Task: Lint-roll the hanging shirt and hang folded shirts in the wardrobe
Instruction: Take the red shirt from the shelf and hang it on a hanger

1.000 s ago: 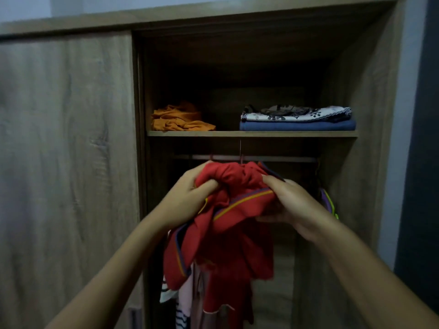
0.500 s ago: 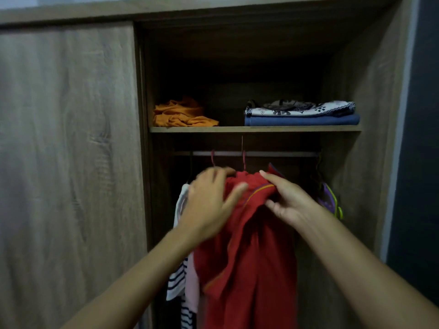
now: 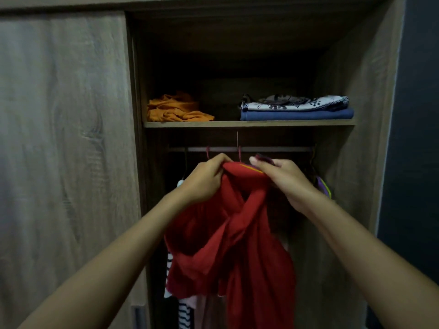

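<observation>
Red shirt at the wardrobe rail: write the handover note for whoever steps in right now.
Left hand grips the bunched red cotton shirt at its top; right hand pinches the collar end.
The shirt is held just under the metal hanging rail; I cannot tell if its hanger is hooked on.
Left: settle it on the rail, then hang the folded blue shirt and patterned white shirt from the wooden shelf.

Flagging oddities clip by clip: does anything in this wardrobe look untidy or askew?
Two things. The red shirt both hands grip near the rail hangs twisted and bunched, not flat. On the shelf, the orange garment lies crumpled, unlike the neatly folded stack beside it.
</observation>
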`<action>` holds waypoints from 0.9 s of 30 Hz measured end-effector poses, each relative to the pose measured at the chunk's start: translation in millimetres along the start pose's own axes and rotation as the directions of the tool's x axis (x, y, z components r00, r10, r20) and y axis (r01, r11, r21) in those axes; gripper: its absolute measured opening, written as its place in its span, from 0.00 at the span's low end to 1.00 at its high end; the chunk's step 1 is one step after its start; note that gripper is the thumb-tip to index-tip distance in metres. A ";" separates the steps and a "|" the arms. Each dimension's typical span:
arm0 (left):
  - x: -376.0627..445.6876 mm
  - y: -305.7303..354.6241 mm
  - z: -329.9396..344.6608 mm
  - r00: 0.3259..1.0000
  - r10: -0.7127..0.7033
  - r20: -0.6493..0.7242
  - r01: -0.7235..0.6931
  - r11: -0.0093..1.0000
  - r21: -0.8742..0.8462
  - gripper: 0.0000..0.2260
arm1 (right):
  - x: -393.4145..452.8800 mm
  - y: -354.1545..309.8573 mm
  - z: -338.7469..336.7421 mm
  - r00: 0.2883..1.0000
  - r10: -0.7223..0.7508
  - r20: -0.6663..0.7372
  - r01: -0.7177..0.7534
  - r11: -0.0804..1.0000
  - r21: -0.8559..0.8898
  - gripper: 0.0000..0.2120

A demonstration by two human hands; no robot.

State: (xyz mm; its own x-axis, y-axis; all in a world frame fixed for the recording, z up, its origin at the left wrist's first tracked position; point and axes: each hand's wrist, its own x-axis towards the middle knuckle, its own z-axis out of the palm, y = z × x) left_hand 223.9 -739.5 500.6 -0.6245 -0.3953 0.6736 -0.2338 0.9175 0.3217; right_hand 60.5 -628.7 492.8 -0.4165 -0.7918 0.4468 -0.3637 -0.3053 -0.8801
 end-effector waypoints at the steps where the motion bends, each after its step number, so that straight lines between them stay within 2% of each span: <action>1: 2.7 0.1 -2.1 1.000 -0.013 0.000 0.013 1.000 0.008 0.08 | -0.9 -4.8 -1.3 0.995 0.024 0.096 -0.033 0.995 0.092 0.13; 3: 4.9 -1.8 -9.7 0.999 -0.040 -0.014 0.040 0.999 0.000 0.04 | -2.2 -8.6 -5.9 0.970 0.060 0.236 -0.111 0.971 0.213 0.16; 4: 4.8 -3.7 -13.7 0.999 -0.043 -0.022 0.043 0.999 -0.011 0.07 | -1.1 -6.7 -8.3 0.968 0.070 0.243 -0.126 0.966 0.226 0.20; 7: -2.9 -5.0 -22.1 0.998 0.063 -0.013 -0.062 0.998 0.016 0.14 | 5.6 -2.4 -13.7 0.995 0.033 0.096 -0.044 0.992 0.122 0.27; 8: -7.0 -6.9 -22.9 0.994 0.111 0.020 -0.113 0.992 0.065 0.15 | 7.7 -3.4 -16.0 0.998 -0.049 0.047 0.048 0.998 0.030 0.26; 10: -15.4 -19.9 -19.9 0.987 0.122 0.105 -0.141 0.971 0.196 0.13 | 11.4 -7.1 -21.0 0.975 -0.216 -0.051 0.204 0.961 -0.185 0.14; 11: -19.5 -32.9 -19.2 0.990 0.060 0.129 -0.090 0.967 0.238 0.11 | 12.5 -9.3 -25.7 0.960 -0.254 -0.117 0.217 0.940 -0.264 0.06; 12: -25.2 -45.2 -20.5 0.989 -0.047 0.138 0.010 0.966 0.258 0.09 | 13.0 -10.5 -32.1 0.949 -0.260 -0.181 0.191 0.925 -0.328 0.04; 13: -31.3 -55.3 -22.3 0.975 -0.161 0.152 0.128 0.970 0.206 0.08 | 12.6 -11.0 -39.1 0.947 -0.244 -0.209 0.149 0.910 -0.387 0.04; 15: -40.4 -59.6 -22.1 0.944 -0.257 0.204 0.268 0.963 -0.027 0.07 | 6.1 -10.4 -46.7 0.982 -0.162 -0.103 0.083 0.843 -0.532 0.05; 16: -42.0 -51.9 -20.6 0.949 -0.231 0.214 0.253 0.964 -0.084 0.06 | 0.0 -11.0 -43.3 0.994 -0.105 0.014 0.094 0.814 -0.573 0.10; 18: -38.0 -30.5 -16.2 0.960 -0.151 0.238 0.177 0.980 -0.092 0.05 | -13.1 -9.0 -22.9 0.971 -0.008 0.239 0.141 0.827 -0.544 0.21; 19: -33.6 -21.1 -12.2 0.963 -0.114 0.244 0.135 0.988 -0.071 0.05 | -19.1 -6.0 -8.9 0.951 0.001 0.308 0.167 0.840 -0.517 0.23; 20: -29.7 -11.2 -9.5 0.965 -0.097 0.243 0.105 0.994 -0.022 0.05 | -22.0 -0.5 4.8 0.936 -0.017 0.351 0.203 0.841 -0.501 0.21; 22: -23.9 -3.8 -8.5 0.973 -0.078 0.215 0.068 0.996 0.053 0.03 | -25.5 8.6 24.7 0.927 -0.086 0.364 0.280 0.804 -0.524 0.12; 23: -22.5 -4.2 -9.1 0.978 -0.093 0.188 0.081 0.994 0.073 0.03 | -27.6 11.1 30.1 0.929 -0.124 0.348 0.303 0.797 -0.522 0.12; 26: -24.5 -8.3 -12.9 0.984 -0.147 0.101 0.140 0.987 0.082 0.05 | -35.2 19.3 40.8 0.949 -0.176 0.261 0.297 0.773 -0.560 0.26; 27: -26.0 -8.7 -13.9 0.985 -0.155 0.081 0.149 0.986 0.076 0.05 | -38.1 21.4 45.5 0.944 -0.216 0.247 0.324 0.733 -0.598 0.25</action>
State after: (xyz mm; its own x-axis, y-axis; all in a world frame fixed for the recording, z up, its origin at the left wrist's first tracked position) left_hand 252.6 -737.8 489.5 -0.6390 -0.5282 0.5592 -0.3800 0.8488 0.3675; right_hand 106.5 -629.2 449.6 -0.1086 -0.8126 0.5726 -0.8998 -0.1645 -0.4042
